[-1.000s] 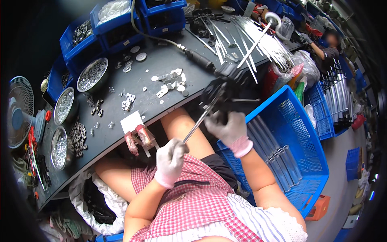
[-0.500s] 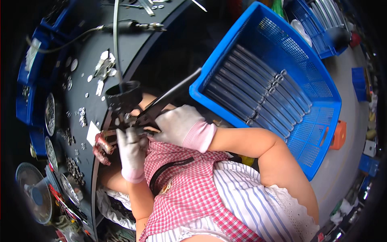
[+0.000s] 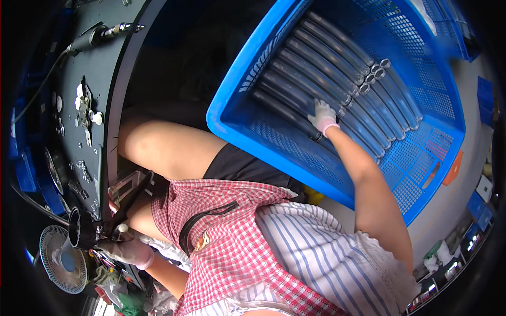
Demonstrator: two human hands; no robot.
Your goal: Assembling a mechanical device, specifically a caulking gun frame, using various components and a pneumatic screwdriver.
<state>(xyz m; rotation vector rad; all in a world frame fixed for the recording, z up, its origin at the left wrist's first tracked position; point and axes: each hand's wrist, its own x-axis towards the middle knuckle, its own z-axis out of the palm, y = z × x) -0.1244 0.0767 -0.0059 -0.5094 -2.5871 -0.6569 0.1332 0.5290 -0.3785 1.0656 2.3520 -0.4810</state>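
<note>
My left hand point(image 3: 128, 250), in a pale glove with a pink cuff, is closed on a black tool point(image 3: 80, 228) with a wide round end, near the table's near corner. A dark hose appears to run to the tool from the left. Its front part is partly hidden by my fingers. My right hand point(image 3: 322, 117), gloved too, reaches into the blue basket point(image 3: 226, 100) with fingers apart. It rests over dark metal tubes point(image 3: 303, 73), by their near ends. The tubes lie side by side in two overlapping rows, and several ends show as open rings.
On the dark table point(image 3: 100, 47) lie a corded hand tool point(image 3: 92, 38), metal plates point(image 3: 84, 113) and small hardware point(image 3: 81, 171). A long black bar point(image 3: 134, 199) slants by the table edge over my thigh. A fan point(image 3: 64, 260) stands lower left. Blue bins line the far left.
My right hand has left my lap and moved right into the basket. My left hand has moved left and down with the black tool. The view has shifted toward the basket.
</note>
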